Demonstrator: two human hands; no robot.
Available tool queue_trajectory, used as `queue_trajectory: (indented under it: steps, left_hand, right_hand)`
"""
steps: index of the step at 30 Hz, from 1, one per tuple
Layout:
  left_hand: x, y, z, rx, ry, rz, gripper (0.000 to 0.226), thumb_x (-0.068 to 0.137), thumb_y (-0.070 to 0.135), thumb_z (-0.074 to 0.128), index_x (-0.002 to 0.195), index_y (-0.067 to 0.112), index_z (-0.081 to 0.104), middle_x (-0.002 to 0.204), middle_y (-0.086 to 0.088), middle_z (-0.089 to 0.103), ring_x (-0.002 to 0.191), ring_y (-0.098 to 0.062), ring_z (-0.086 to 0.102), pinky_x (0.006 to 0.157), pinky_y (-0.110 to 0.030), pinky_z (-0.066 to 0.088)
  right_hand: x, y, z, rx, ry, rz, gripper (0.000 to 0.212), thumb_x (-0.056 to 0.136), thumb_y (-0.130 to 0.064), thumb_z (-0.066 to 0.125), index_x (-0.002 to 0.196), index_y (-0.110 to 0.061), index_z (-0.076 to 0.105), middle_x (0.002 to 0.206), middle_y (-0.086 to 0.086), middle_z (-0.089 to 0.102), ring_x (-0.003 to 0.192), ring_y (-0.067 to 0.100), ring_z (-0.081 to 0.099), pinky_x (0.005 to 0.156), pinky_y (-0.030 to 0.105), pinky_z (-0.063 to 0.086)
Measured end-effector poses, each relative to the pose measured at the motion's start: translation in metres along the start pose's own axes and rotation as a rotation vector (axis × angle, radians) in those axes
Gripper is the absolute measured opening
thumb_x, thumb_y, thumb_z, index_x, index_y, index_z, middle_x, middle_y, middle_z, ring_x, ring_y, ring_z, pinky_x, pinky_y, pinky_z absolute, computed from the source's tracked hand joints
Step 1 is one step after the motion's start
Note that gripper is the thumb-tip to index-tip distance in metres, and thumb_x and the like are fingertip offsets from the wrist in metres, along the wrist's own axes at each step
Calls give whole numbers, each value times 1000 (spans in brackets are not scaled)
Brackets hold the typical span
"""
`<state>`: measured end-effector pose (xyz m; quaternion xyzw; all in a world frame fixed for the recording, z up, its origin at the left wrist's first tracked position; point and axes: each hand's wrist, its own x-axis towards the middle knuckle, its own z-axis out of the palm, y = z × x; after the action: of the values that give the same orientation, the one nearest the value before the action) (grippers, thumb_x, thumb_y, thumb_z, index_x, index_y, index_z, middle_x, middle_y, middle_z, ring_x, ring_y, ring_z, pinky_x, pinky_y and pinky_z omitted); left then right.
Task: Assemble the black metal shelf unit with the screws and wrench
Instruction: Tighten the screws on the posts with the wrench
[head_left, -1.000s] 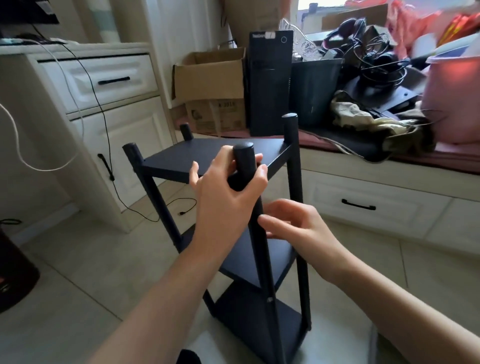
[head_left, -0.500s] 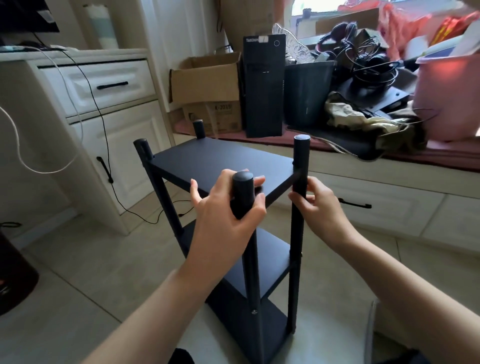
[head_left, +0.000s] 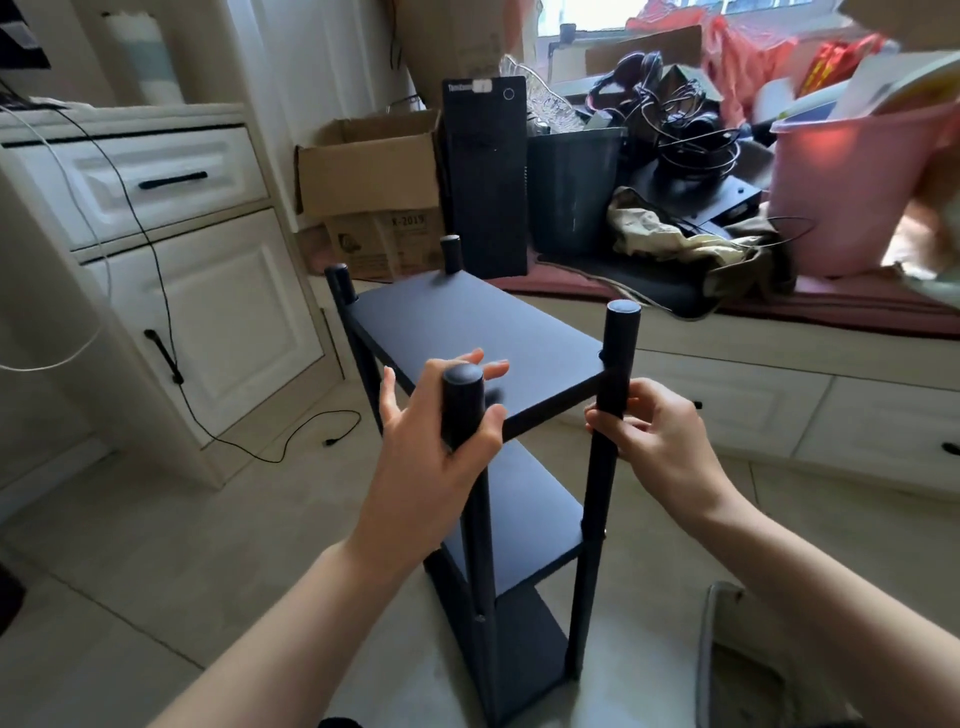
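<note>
Shelf unit (head_left: 483, 332) swung squarer — near posts inside both hands' fingers (head_left: 618, 423).

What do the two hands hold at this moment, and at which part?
Both hold the black shelf unit by its near posts: the left hand has its grip just under the top of the near left post, the right hand below the top shelf.

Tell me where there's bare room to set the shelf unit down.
Free: the tiled floor left of the shelf unit, bordered by the white cabinet and a trailing black cable. Crowded: the window bench behind, piled with a cardboard box, black tower, tangled cables and pink tub.
</note>
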<state>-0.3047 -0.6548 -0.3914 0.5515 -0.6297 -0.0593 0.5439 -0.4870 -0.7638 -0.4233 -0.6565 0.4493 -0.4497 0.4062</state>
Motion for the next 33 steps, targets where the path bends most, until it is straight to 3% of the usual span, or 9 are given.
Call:
queue_trajectory:
  steps: [2,4,7,9,18,21,25,28,33]
  left_hand:
    - [-1,-2,1,-7,18,20,22,95,22,54,116,15,53,122,25,65,127,11,48,120,-63,9]
    - [-1,-6,2,-27,38,52,28,96,17,52,124,12,52,123,20,64,126,8,50,117,-59,25]
    - [-1,-14,1,-121,41,31,31,97,13,49,128,13,47,122,2,69,122,3,57,101,-16,42]
    - [0,-17,1,-143,46,9,30,98,15,49,128,14,47,118,2,71,121,1,59,94,-7,40]
    - [5,-29,-3,-157,125,-69,35,103,14,51,137,22,46,120,15,67,110,-2,62,95,-16,47]
    - [4,-25,-6,-133,191,-47,45,102,10,55,143,22,43,129,8,62,123,-11,58,108,-33,45]
    - [1,-18,-6,158,300,114,51,95,1,62,143,10,48,138,3,55,132,-9,49,115,-25,35]
    - [0,-15,-1,474,304,308,37,93,-2,64,129,5,64,147,-9,52,144,-30,38,121,-48,26]
    - [-5,-5,21,532,147,566,31,92,3,58,120,2,71,135,-10,63,139,-30,47,121,-53,27]
  right_hand:
    - [-10,-2,-7,-1,14,-4,17,85,-13,75,100,-14,67,94,1,74,91,20,71,88,48,56]
    - [-21,-5,-12,10,23,-8,18,83,-11,76,98,-13,68,92,1,74,89,19,72,87,47,57]
    - [-40,-7,-17,29,36,-10,17,82,-9,77,96,-14,69,91,1,75,88,16,73,86,46,58]
    - [-52,-10,-18,22,44,-9,19,82,-9,77,98,-15,68,92,0,75,87,13,72,85,44,58]
    - [-68,-16,-15,27,-32,4,22,77,-9,81,91,-17,67,87,0,76,82,13,73,81,44,60]
    - [-63,-20,-15,0,-96,11,21,75,-10,83,88,-16,67,84,1,76,80,13,74,81,46,59]
    - [-60,-20,-20,-30,-158,29,22,76,-16,83,91,-23,69,85,0,75,80,12,73,80,42,60]
    - [-60,-19,-22,-12,-174,35,20,76,-18,83,92,-20,70,88,3,75,81,15,74,82,44,60]
    - [-59,-21,-22,6,-197,30,21,78,-16,81,95,-19,70,91,5,74,84,18,73,84,46,59]
